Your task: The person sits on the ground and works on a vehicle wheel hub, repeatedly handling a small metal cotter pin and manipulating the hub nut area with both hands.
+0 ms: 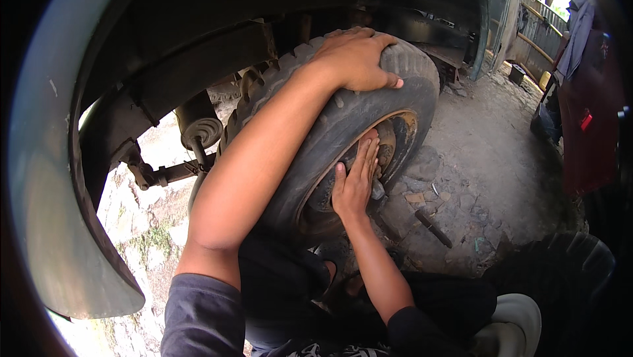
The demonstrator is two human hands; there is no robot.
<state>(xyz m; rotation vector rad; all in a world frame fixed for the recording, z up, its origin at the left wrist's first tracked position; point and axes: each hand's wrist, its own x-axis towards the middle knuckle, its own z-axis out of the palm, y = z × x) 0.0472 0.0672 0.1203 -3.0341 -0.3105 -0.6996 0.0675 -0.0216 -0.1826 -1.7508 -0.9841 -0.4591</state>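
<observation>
The big black tire [323,136] stands on its edge under the curved fender [59,192]. I cannot tell if it is bolted on. The left hand [356,60] is on top of the tire. Its fingers are spread over the bumpy part, and its thumb is apart, on the tire's side. The right hand [356,189] is at the middle of the tire, laid on the metal rim [398,134]. Its fingers are straight and close together, with the thumb apart. I cannot see if anything is under that palm.

The tire looks very heavy and stiff, so it should roll more easily than it lifts. It does not look easy to break. The thick bumps on top of the tire should give good grip, but its smooth side could be slippery. The edge of the rim looks like a good second place to hold.

To the right of the tire, a dark bar [433,228] lies on the dusty ground [494,139].
</observation>
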